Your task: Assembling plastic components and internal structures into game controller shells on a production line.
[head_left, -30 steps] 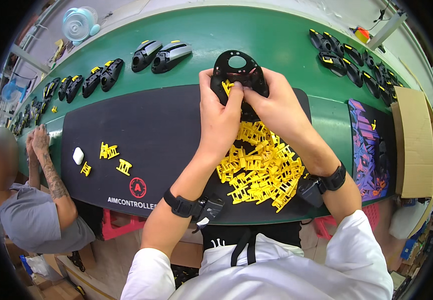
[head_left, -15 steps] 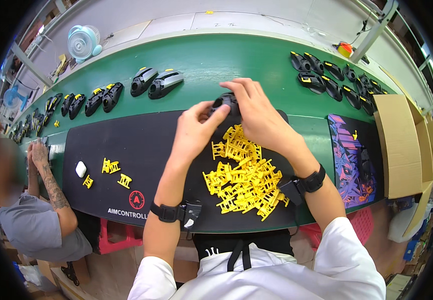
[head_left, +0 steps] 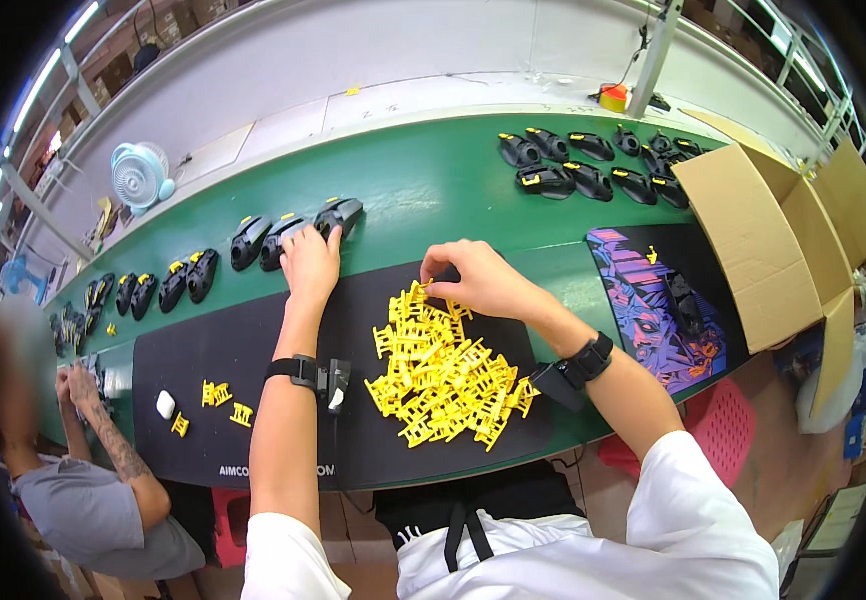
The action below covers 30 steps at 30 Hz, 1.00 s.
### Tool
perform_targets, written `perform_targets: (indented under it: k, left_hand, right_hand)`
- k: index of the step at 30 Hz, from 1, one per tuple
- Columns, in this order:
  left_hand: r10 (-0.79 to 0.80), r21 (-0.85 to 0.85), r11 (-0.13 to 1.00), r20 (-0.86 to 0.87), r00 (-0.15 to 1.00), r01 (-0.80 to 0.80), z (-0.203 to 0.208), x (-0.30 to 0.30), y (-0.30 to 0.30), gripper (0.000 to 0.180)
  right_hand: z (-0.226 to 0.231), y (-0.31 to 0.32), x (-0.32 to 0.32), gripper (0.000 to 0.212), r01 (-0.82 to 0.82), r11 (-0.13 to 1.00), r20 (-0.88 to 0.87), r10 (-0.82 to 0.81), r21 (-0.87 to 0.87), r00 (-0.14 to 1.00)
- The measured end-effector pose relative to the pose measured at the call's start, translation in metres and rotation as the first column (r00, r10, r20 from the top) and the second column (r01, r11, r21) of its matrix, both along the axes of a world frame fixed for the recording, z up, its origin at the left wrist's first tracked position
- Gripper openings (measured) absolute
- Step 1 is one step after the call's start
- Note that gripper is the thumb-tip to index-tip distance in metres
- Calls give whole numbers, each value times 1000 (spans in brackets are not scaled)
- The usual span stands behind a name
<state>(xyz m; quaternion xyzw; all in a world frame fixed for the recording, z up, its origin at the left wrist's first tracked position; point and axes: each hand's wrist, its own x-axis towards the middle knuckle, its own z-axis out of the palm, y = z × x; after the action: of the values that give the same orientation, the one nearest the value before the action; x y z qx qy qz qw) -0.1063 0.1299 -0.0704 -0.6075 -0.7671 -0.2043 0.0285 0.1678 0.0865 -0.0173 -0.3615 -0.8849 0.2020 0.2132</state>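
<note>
My left hand (head_left: pixel 310 264) reaches over black plastic shells at the back of the mat. Its fingers are spread, touching or close beside the middle shell (head_left: pixel 279 243), while the thumb lies by the near end of the right shell (head_left: pixel 341 212). Another shell (head_left: pixel 250 243) stands to their left. These mouse-shaped shells have yellow bits at their far ends. Over the far edge of a heap of small yellow ladder-shaped plastic clips (head_left: pixel 443 375), my right hand (head_left: pixel 481 283) pinches a yellow clip (head_left: pixel 428 287), mostly hidden by the fingers.
More black shells (head_left: pixel 544 182) stand in rows at the right back. Loose yellow clips (head_left: pixel 216 393) and a white case (head_left: pixel 165 405) lie on the mat's left. An open cardboard box (head_left: pixel 753 235) is at right beside a patterned mat (head_left: pixel 643 310). A co-worker (head_left: pixel 103 490) sits at left.
The black shell that both hands held is out of them; a third shell now stands with the two at the back. My left hand moved left, my right down to the clips. The view shifted.
</note>
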Motion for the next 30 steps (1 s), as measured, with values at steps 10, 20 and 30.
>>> perform_targets:
  k: [10, 20, 30]
  left_hand:
    - [-462, 445, 883, 772, 436, 149, -8, 44, -31, 27]
    - [-347, 322, 919, 935, 79, 227, -4, 52, -37, 19]
    - [-409, 420, 862, 907, -101, 284, 6, 49, -41, 70]
  right_hand:
    - [-3, 47, 97, 31, 390, 876, -374, -475, -282, 797]
    - [-20, 119, 177, 18, 555, 810, -13, -563, 189, 826]
    - [30, 75, 41, 22, -296, 540, -542, -381, -788, 749]
